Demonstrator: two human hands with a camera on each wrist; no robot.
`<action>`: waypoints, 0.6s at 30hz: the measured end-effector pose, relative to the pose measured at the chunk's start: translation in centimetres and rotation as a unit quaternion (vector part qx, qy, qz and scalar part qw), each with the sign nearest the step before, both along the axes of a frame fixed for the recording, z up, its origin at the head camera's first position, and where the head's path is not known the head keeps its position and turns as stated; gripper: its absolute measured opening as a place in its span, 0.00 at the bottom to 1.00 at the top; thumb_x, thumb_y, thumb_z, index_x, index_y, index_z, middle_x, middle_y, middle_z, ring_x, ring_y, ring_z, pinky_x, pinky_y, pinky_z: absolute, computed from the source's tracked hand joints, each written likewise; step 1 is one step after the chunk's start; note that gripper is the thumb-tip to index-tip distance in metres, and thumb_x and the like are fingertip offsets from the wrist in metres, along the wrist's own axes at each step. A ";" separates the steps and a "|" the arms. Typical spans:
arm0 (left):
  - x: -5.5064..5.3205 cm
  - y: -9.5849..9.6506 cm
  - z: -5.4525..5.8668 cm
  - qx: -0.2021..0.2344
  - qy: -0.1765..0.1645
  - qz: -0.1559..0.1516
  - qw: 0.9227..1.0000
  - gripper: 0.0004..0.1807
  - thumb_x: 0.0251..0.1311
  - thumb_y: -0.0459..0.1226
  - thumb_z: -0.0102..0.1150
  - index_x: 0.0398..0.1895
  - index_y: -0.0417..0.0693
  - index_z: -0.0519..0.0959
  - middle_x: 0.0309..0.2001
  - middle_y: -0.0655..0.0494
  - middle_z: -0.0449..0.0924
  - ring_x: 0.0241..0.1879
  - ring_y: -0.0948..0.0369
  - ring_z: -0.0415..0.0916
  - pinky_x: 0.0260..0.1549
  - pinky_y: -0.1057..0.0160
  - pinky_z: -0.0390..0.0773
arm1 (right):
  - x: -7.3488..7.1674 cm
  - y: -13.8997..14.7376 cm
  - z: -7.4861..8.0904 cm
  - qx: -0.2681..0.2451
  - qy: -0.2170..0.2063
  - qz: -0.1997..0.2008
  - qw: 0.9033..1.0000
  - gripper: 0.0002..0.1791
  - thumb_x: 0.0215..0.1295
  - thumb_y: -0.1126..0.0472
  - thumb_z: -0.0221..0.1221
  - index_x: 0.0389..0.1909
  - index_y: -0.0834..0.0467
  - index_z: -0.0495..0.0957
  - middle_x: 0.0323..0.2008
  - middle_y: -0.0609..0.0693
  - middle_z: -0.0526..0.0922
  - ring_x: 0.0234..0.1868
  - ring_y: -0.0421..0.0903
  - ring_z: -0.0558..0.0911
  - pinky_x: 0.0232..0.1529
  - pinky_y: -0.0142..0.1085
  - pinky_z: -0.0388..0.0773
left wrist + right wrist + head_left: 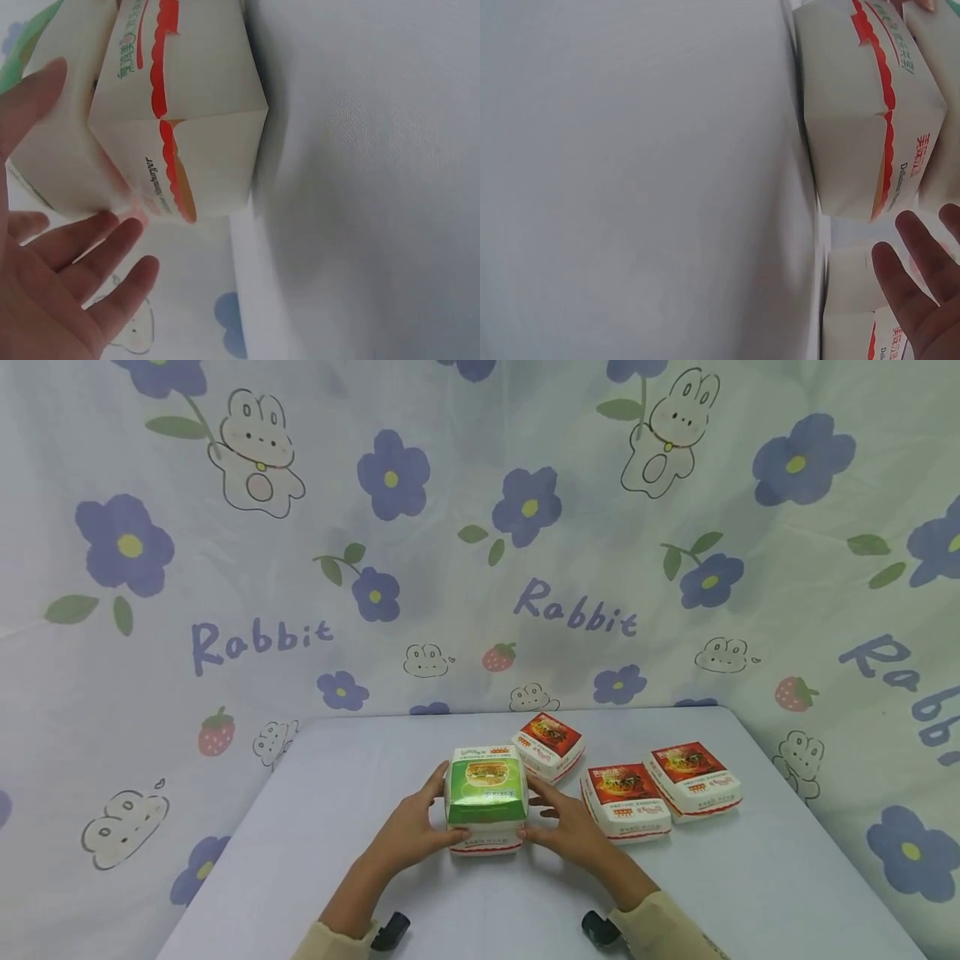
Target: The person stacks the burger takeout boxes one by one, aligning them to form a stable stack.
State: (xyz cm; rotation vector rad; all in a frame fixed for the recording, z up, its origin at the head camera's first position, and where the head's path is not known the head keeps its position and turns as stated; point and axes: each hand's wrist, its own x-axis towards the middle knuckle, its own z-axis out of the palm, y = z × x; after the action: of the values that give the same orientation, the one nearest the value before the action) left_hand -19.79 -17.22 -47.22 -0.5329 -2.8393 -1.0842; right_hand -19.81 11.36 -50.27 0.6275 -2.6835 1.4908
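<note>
A burger box with a green top (487,789) sits on a second white burger box (487,843) with a red scalloped line. The left hand (412,829) grips the upper box from its left side, its thumb at the front and forefinger toward the back. From the right, the right hand (568,829) holds the same box likewise. In the left wrist view, the lower fingers (120,296) spread away from the boxes. The right wrist view shows the lower box (847,112) resting on the table, with right-hand fingers (904,289) beside the stack.
Behind the stack, slightly right, lies a red-topped burger box (551,743). Two more, a nearer one (626,802) and a farther one (693,781), stand side by side at the right. The white table (300,827) meets a rabbit-print curtain (450,568) at the back.
</note>
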 end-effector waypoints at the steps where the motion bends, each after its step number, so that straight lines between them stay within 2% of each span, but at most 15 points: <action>1: 0.0 0.0 0.0 0.001 0.001 0.000 1.000 0.64 0.38 0.65 0.72 0.78 0.63 0.47 0.55 0.68 0.76 0.61 0.51 0.70 0.56 0.39 0.69 | 0.0 0.0 0.0 0.000 0.001 0.001 1.000 0.49 0.50 0.40 0.71 0.73 0.33 0.57 0.67 0.40 0.67 0.59 0.45 0.75 0.55 0.47 0.76; 7: 0.0 -0.1 0.0 0.001 0.001 0.003 1.000 0.64 0.38 0.65 0.72 0.78 0.63 0.47 0.58 0.64 0.75 0.61 0.50 0.70 0.55 0.39 0.70 | -0.3 0.2 -0.3 0.002 0.013 0.005 1.000 0.51 0.48 0.43 0.73 0.73 0.34 0.57 0.68 0.40 0.67 0.60 0.46 0.74 0.57 0.47 0.75; 13: 0.1 -0.1 0.1 0.007 -0.013 0.013 1.000 0.66 0.35 0.67 0.72 0.78 0.62 0.48 0.63 0.55 0.73 0.60 0.46 0.70 0.54 0.37 0.71 | -0.3 0.9 -0.8 0.021 0.003 -0.033 0.999 0.52 0.46 0.46 0.75 0.73 0.42 0.60 0.65 0.49 0.71 0.59 0.56 0.75 0.53 0.53 0.77; 18: 0.2 -0.1 0.3 0.012 -0.011 0.026 1.000 0.68 0.31 0.69 0.71 0.78 0.63 0.49 0.67 0.53 0.68 0.60 0.45 0.70 0.53 0.40 0.73 | -0.8 1.3 -0.9 0.034 0.002 -0.068 0.997 0.50 0.45 0.47 0.76 0.72 0.40 0.63 0.62 0.49 0.75 0.59 0.59 0.75 0.52 0.54 0.77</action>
State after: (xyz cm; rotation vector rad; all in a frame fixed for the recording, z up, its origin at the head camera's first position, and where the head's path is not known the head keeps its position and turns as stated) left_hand -19.61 -17.28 -46.91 -0.4443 -2.8392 -1.1200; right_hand -20.60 12.62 -51.17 0.4400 -2.7234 1.3693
